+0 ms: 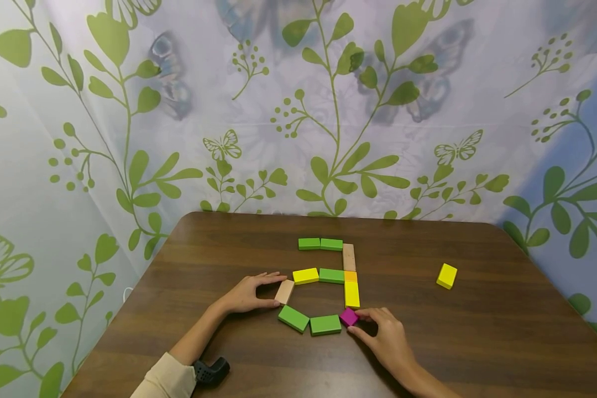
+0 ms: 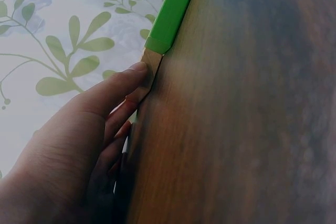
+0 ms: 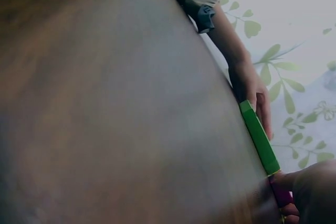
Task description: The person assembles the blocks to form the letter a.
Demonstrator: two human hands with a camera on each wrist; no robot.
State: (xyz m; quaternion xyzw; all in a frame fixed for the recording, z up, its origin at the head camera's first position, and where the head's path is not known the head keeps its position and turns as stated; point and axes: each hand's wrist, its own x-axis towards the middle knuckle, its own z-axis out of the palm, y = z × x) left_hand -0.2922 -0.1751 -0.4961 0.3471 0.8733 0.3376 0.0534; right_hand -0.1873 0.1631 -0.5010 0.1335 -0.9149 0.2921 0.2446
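Toy blocks lie flat on the table in an outline like a letter "a". At its left side my left hand (image 1: pixel 245 294) pinches a plain wooden block (image 1: pixel 284 292) between thumb and fingers. On the lower right, my right hand (image 1: pixel 389 338) pinches a small purple block (image 1: pixel 349 317) by its edges. Between them along the bottom are a green block (image 1: pixel 293 319) and a second green block (image 1: pixel 325 325). A yellow block (image 1: pixel 351 294) stretches above the purple one. In the left wrist view, the wooden block (image 2: pixel 150 62) adjoins a green block (image 2: pixel 173 14).
Two green blocks (image 1: pixel 309 244) and an upright wooden block (image 1: pixel 349 257) form the top. A yellow block (image 1: pixel 305 276), a green block (image 1: pixel 331 276) and an orange block (image 1: pixel 350 276) cross the middle. One yellow block (image 1: pixel 446 276) lies apart, right on the brown table (image 1: pixel 502 331).
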